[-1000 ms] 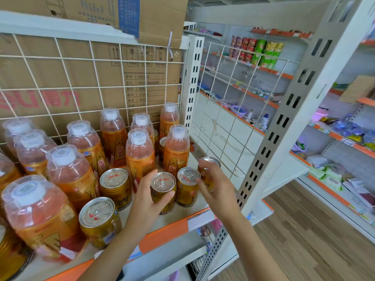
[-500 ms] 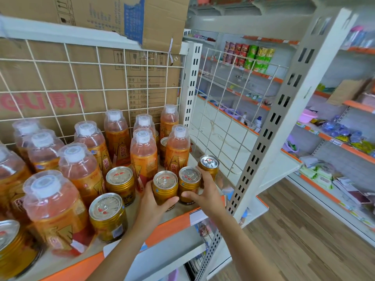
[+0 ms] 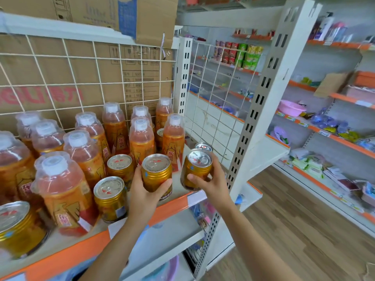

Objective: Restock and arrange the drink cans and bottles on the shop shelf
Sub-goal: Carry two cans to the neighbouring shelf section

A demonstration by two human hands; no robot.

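Note:
Each hand grips a gold drink can at the front right of the shop shelf point(image 3: 176, 201). My left hand point(image 3: 145, 196) wraps around one gold can point(image 3: 156, 172) from the front. A second gold can point(image 3: 197, 167), tilted a little, is in my right hand point(image 3: 211, 182). Behind it a third can point(image 3: 203, 147) stands near the wire side panel. Further gold cans point(image 3: 110, 197) point(image 3: 119, 166) stand to the left. Several orange bottles point(image 3: 142, 136) with white caps fill the back and left of the shelf.
A white wire grid point(image 3: 81, 82) backs the shelf, with cardboard boxes point(image 3: 129, 74) behind and above it. A perforated grey upright point(image 3: 255, 110) stands just right of my right hand. Across the wooden-floored aisle, other shelves point(image 3: 332, 138) carry packets and basins.
Both hands have closed on cans; the right hand moved off the far can to the near right one and tipped it. The camera shifted closer and left.

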